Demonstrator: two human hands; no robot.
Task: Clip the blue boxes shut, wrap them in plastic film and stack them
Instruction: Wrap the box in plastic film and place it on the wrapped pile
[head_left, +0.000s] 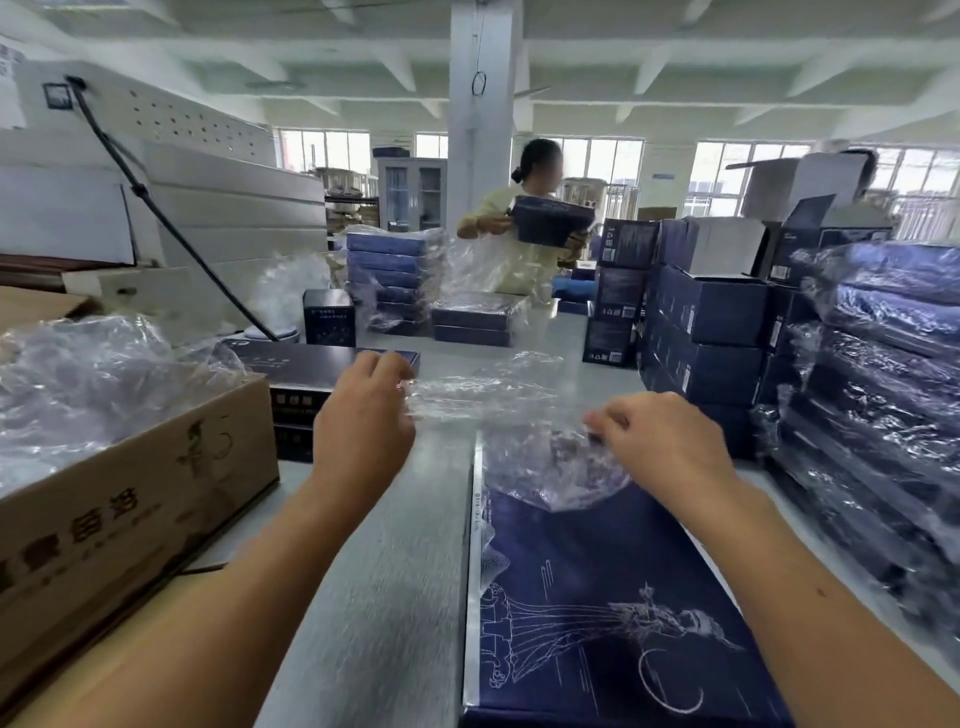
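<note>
One grey table (374, 571) is being taken up by stock on the left, right and far sides. One white machine (182, 171) is being seen at the far left. One tall wrapped stack (872, 389) of blue boxes is being borne at the right edge; the number in it cannot be counted through the creased film. One cardboard carton (130, 509), at the near left, is being filled with loose clear film; large Chinese characters are printed on its side but cannot be read with certainty.

One blue box (597, 597) is lying flat on the table at the near centre-right. A white line drawing is printed on its lid, and small print along its left edge is too fine to read. One sheet of plastic film (493, 400) is being held over its far end.

Two hands are being used. The film's left edge is being pinched by the curled fingers of the left hand (363, 410), and its right edge by the curled fingers of the right hand (660, 436).

One person (519, 244) is seen at the far end, with one dark box (553, 221) being held.
</note>
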